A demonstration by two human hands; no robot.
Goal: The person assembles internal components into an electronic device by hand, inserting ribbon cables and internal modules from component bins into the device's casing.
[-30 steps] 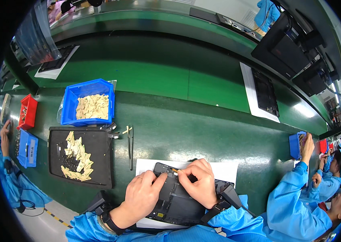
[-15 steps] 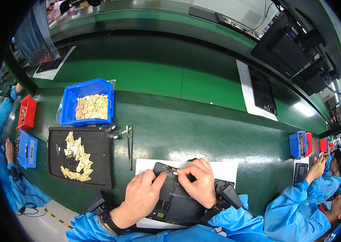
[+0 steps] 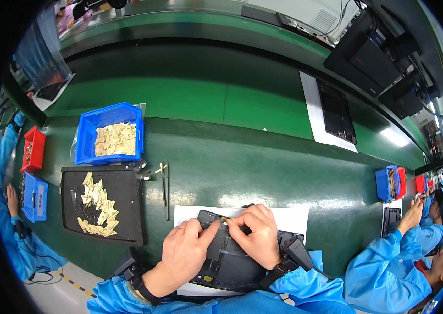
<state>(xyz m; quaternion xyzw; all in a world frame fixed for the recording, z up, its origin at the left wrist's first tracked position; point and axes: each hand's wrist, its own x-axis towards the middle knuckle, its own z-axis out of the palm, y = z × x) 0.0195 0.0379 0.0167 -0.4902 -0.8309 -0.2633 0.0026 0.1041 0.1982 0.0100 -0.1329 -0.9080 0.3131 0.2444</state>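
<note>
A black tablet housing (image 3: 232, 264) lies tilted on a white sheet (image 3: 292, 217) at the near edge of the bench. My left hand (image 3: 184, 254) rests over its left edge, fingers curled, the thumb pressing near the upper end. Beside that thumb, my right hand (image 3: 257, 235) closes thumb and index finger on a small orange strip (image 3: 224, 219) at the housing's upper edge. The fingertips cover most of the strip. Left of the sheet, tweezers (image 3: 165, 191) lie next to a black tray (image 3: 127, 209) holding cream-coloured adhesive pieces (image 3: 101, 209) and small black bits.
A blue bin (image 3: 140, 136) with more cream pieces stands behind the tray. Red (image 3: 34, 149) and blue (image 3: 35, 196) bins sit at far left beside a co-worker's arm. On the green conveyor (image 3: 190, 94) rides another black housing (image 3: 336, 112). Co-workers in blue sit at right.
The conveyor's sheets and housings have slid left. The whole view has shifted slightly. Both hands stay at the housing's upper edge, with the right fingertips a little nearer the left thumb.
</note>
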